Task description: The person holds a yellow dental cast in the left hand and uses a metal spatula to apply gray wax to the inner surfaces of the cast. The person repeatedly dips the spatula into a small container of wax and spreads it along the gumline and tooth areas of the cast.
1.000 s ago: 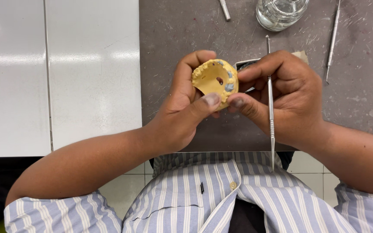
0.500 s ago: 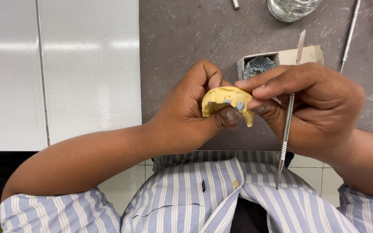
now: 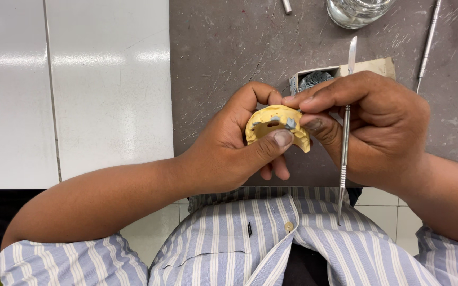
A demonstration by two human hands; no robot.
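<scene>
**Yellow cast between both hands, tool tucked in the right**

On my left lies the white table top (image 3: 107,85), bare and glossy, meeting the scratched grey table (image 3: 229,47) where I work. My left hand (image 3: 234,153) is closed around the yellow dental cast (image 3: 274,127): the thumb presses across its front edge and the fingers curl behind it, holding it above the grey surface, just over my striped shirt (image 3: 250,238). Small grey bits sit on the cast's arch.

My right hand (image 3: 377,127) meets it from the other side, forefinger and thumb pinched at the cast's right rim. The same hand also keeps a slim metal instrument (image 3: 344,143) clamped upright across the palm, blade tip up, handle pointing down toward my lap.

Behind my hands sits a small open cardboard box (image 3: 340,71) with grey material inside, then a glass jar (image 3: 356,10) at the top edge, and a second metal tool (image 3: 429,39) lying at the far right.

The risks, as I judge them: the cast is brittle, so too hard a pinch could chip its rim or knock a grey piece loose; and the instrument, held only by spare fingers, could slip and fall.
</scene>
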